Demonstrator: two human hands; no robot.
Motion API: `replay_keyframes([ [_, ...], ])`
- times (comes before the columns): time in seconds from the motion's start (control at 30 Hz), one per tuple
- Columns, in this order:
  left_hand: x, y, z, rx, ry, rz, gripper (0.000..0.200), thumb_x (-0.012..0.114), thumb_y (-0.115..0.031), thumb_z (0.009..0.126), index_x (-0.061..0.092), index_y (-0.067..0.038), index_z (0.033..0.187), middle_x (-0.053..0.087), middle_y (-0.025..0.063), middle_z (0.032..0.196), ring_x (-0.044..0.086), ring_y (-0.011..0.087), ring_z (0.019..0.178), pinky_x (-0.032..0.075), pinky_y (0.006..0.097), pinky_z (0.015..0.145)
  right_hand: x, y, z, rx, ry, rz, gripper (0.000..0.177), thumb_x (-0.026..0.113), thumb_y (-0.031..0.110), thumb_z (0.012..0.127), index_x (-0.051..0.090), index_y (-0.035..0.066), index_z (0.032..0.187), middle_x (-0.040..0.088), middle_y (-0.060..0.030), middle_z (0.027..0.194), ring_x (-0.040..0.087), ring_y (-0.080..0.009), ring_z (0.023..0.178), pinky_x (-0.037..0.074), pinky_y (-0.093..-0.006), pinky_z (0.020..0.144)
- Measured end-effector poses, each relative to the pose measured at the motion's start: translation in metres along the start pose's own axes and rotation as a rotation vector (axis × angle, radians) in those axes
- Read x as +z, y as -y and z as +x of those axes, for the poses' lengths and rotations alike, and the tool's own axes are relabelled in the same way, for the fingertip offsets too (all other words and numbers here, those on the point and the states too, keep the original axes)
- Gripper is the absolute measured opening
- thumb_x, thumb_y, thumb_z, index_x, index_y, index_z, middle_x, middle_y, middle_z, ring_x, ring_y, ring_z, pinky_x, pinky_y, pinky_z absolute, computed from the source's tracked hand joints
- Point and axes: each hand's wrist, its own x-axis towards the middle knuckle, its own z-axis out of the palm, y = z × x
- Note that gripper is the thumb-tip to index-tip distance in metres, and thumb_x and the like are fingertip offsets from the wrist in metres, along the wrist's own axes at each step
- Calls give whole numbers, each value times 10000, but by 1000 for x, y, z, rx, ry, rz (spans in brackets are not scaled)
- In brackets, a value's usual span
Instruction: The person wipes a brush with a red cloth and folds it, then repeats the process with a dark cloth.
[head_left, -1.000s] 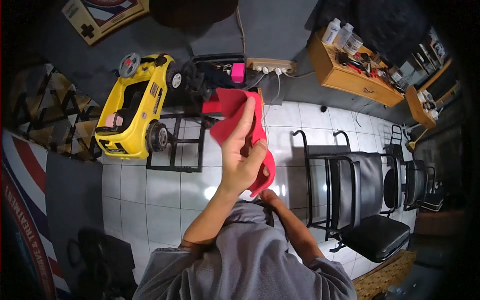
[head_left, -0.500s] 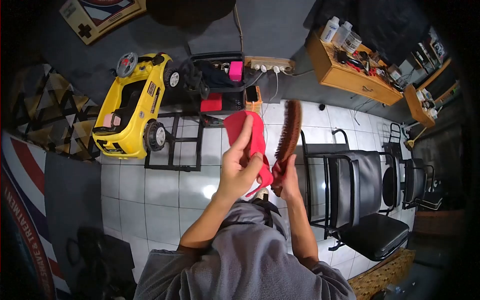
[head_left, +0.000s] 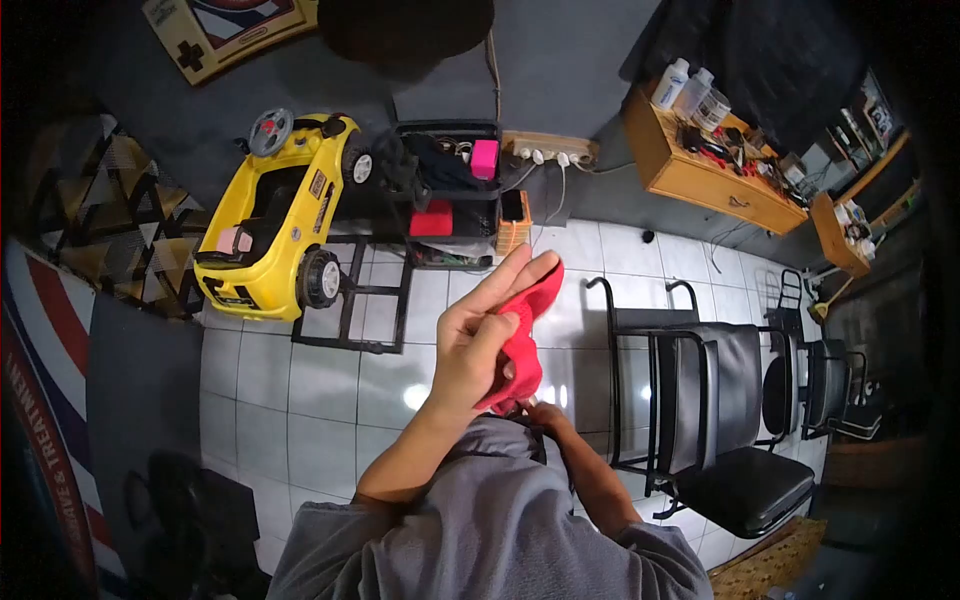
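My left hand (head_left: 475, 340) is raised in front of my chest and grips a red cloth (head_left: 520, 345). The cloth is bunched lengthwise, running from my fingertips down toward my chest. My right hand (head_left: 545, 413) sits low against my grey hoodie, just under the cloth's lower end, with its fingers closed. Most of that hand is hidden behind the cloth and my left wrist. The brown brush it held a moment ago is out of sight inside the cloth.
A yellow toy car (head_left: 275, 215) stands on a black frame at the left. Behind it a black rack (head_left: 450, 190) holds cloths and boxes. Black chairs (head_left: 720, 400) line the right. A wooden shelf with bottles (head_left: 705, 150) hangs on the far wall above white floor tiles (head_left: 320, 380).
The brush, held upright beside the cloth half a second ago, has dropped out of sight under the cloth. My right hand has moved down to my chest, and my left hand has closed the cloth.
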Motion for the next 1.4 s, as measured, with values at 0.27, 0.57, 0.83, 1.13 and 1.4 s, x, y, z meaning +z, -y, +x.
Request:
replay_keyframes([
  [0.27,-23,35,-7,-407,-349,-393,226,451,11,790,445,-61,1004,522,22,878,511,112,789,456,230,738,-71,40,-71,232,-496,1390,532,462,551,890,594,41,820,533,-71,632,532,-177,572,427,-318,525],
  [0.57,-23,56,-11,-370,395,104,340,416,78,749,437,-18,1074,471,25,879,455,92,813,370,217,777,-181,104,-138,-610,-392,1536,195,639,187,883,607,19,977,575,29,727,515,-42,623,392,-201,511],
  [0.83,-41,81,-27,31,-91,1047,365,480,1,781,459,28,1144,559,189,987,544,369,956,421,374,899,-196,128,-161,-471,-757,1472,103,620,118,890,602,18,894,514,53,648,417,-21,505,331,-205,429],
  [1.13,-18,62,-18,-372,16,874,130,475,-112,892,495,17,893,554,195,700,553,272,625,450,366,616,-210,140,-148,-442,-1329,999,171,582,201,925,554,33,944,463,37,647,353,-27,476,256,-206,412],
  [1.4,-23,86,-10,15,-29,695,210,455,-219,967,495,-13,965,558,183,640,579,322,572,438,349,563,-191,127,-180,-741,-404,1840,592,308,646,911,414,94,724,283,44,506,231,-65,396,191,-228,382],
])
